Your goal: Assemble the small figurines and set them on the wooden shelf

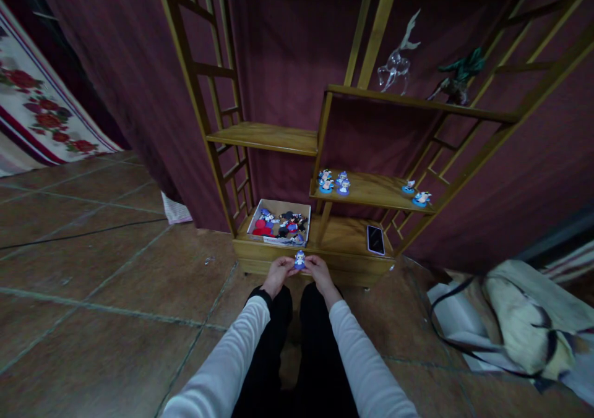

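Note:
Both my hands meet in front of the lowest board of a wooden shelf unit [273,138]. Between them is a small blue-and-white figurine [299,260]. My left hand [277,274] pinches it from the left and my right hand [319,271] pinches it from the right. Just beyond, on the bottom board, a white box [278,221] holds several more small figures in red, blue and black. On the middle shelf stand three similar blue figurines [333,183] at the left and two [416,193] at the right.
A dark phone [375,240] lies flat on the bottom board at the right. A glass deer [397,64] and a green figure [458,75] stand on the top shelf. A bag and cloths [515,322] lie on the tiled floor at the right. Maroon curtain hangs behind.

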A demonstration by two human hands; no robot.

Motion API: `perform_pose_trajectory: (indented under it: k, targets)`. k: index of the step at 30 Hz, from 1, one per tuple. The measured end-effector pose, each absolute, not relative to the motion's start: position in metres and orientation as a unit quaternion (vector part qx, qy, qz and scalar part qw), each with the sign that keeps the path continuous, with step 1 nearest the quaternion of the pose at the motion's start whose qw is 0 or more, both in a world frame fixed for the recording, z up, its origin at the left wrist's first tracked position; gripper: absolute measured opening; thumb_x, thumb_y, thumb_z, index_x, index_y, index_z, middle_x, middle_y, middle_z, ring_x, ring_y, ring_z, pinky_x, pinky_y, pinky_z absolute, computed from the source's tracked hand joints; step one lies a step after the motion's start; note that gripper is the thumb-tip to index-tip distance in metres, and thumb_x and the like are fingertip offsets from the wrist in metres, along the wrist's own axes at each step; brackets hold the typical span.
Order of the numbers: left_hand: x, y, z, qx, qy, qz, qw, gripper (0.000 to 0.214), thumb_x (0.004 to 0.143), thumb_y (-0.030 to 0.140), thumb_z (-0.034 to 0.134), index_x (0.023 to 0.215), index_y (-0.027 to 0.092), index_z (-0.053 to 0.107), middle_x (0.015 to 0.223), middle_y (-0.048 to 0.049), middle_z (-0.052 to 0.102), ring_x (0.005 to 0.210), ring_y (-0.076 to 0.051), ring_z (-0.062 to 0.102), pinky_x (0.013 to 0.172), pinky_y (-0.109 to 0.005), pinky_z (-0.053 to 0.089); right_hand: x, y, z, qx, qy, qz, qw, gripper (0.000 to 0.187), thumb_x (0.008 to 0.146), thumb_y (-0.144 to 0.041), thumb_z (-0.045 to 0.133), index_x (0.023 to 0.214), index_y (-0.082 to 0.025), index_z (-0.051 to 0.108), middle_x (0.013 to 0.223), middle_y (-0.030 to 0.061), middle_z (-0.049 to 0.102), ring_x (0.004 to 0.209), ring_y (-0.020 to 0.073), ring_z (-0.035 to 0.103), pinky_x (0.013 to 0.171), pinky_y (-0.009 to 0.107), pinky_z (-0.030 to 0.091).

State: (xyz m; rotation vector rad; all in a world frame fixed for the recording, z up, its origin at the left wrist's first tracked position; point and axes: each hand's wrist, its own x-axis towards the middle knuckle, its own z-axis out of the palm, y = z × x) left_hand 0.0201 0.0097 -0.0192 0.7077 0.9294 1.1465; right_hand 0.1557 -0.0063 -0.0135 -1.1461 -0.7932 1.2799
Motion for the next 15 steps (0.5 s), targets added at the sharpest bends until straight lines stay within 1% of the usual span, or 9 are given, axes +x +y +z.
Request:
perform_pose_trajectory:
  k: [7,15]
  targets:
    - [0.0202,0.0091,-0.0182,0.309,0.430,0.512,0.676,0.014,0.063,0.015,0.075,0.067,0.012,0.062,0.065,-0.0045,0.064,0.061,-0.013,0.062,0.064,-0.026,0.053,0.1551,-0.0049,-0.0159,-0.504,-0.337,0.552,0.572,0.027,0.052,-0.038,0.074,0.063,-0.018,0.060,0.067,-0.0011,0.062,0.063,0.0123,0.060,0.063,0.027,0.053]
    - [0.0207,0.0125,-0.0237,0.316,0.443,0.516,0.662,0.017,0.061,0.018,0.075,0.065,0.013,0.060,0.062,-0.0027,0.063,0.059,-0.012,0.061,0.063,-0.025,0.051,0.1537,-0.0023,-0.0167,-0.517,-0.336,0.554,0.560,0.027,0.051,-0.037,0.075,0.061,-0.017,0.059,0.068,-0.0002,0.062,0.065,0.0134,0.061,0.065,0.028,0.053]
